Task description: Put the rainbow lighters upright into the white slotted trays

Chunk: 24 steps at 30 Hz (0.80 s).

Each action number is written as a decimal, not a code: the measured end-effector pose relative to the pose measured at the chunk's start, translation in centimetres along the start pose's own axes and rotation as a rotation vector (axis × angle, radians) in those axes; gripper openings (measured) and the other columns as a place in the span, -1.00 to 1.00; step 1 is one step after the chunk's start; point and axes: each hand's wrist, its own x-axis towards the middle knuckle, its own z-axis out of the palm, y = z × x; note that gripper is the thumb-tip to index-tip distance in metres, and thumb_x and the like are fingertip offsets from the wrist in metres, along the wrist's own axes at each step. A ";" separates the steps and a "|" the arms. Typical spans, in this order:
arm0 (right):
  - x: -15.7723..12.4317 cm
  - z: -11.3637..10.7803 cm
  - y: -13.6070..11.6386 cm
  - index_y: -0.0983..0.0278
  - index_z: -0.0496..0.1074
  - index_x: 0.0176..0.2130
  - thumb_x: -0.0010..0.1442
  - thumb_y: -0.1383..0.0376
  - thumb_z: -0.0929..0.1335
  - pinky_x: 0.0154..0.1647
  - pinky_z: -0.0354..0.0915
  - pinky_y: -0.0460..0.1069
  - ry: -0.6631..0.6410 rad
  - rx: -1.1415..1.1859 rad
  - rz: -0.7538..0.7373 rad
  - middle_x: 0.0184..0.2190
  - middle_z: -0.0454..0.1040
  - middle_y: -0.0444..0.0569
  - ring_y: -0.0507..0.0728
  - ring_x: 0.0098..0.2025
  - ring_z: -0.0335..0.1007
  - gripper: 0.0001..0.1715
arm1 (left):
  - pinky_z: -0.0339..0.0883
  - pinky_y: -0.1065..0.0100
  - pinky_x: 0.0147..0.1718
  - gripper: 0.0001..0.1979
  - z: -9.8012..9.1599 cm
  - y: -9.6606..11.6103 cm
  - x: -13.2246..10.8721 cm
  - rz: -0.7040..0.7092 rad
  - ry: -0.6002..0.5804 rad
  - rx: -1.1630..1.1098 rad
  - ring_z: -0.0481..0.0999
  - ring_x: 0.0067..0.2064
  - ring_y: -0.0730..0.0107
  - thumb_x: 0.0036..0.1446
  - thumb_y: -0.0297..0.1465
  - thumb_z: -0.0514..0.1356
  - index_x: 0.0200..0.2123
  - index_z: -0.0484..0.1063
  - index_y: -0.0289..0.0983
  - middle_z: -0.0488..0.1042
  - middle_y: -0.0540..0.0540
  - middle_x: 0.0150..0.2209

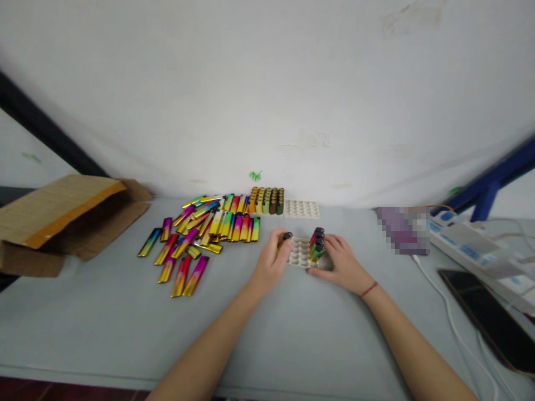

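My left hand is closed around a black-topped lighter at the left end of a white tray with round holes. Upright in the tray's right part stands a row of black-topped lighters, pink to green. My right hand lies beside that row, thumb and fingers apart, at the tray's right end. Many shiny multicoloured lighters lie in a loose pile to the left. Behind the tray are a filled block of upright lighters and a second white tray with bare holes.
An open cardboard box sits at the far left. On the right are a partly pixelated purple object, a white power strip with cables, and a dark phone. A white wall rises behind the grey table.
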 end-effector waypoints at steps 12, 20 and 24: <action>0.1 0.0 0.0 0.25 0.36 0.13 0.06 -0.09 0.46 0.17 0.23 0.35 -0.004 0.000 0.013 0.07 0.42 0.19 0.39 0.10 0.26 -0.22 | 0.28 0.16 -0.03 -0.80 0.3 0.2 0.4 0.315 -0.198 0.361 0.49 -0.11 0.18 0.21 -0.25 0.22 -0.17 0.56 -0.19 0.60 -0.15 -0.18; 0.0 0.2 0.3 0.29 0.38 0.09 0.03 -0.10 0.48 0.17 0.24 0.33 0.005 0.003 0.004 0.05 0.42 0.20 0.38 0.10 0.27 -0.23 | 0.25 0.12 0.00 -0.80 0.7 -0.2 0.1 0.278 -0.261 0.378 0.48 -0.08 0.15 0.18 -0.26 0.27 -0.16 0.58 -0.18 0.62 -0.13 -0.19; 0.0 0.2 0.2 0.27 0.38 0.09 0.04 -0.07 0.48 0.15 0.25 0.33 0.005 0.002 0.002 0.05 0.42 0.20 0.38 0.09 0.28 -0.24 | 0.25 0.11 0.01 -0.80 0.7 -0.2 0.1 0.254 -0.268 0.419 0.46 -0.04 0.13 0.18 -0.25 0.27 -0.15 0.59 -0.15 0.63 -0.13 -0.17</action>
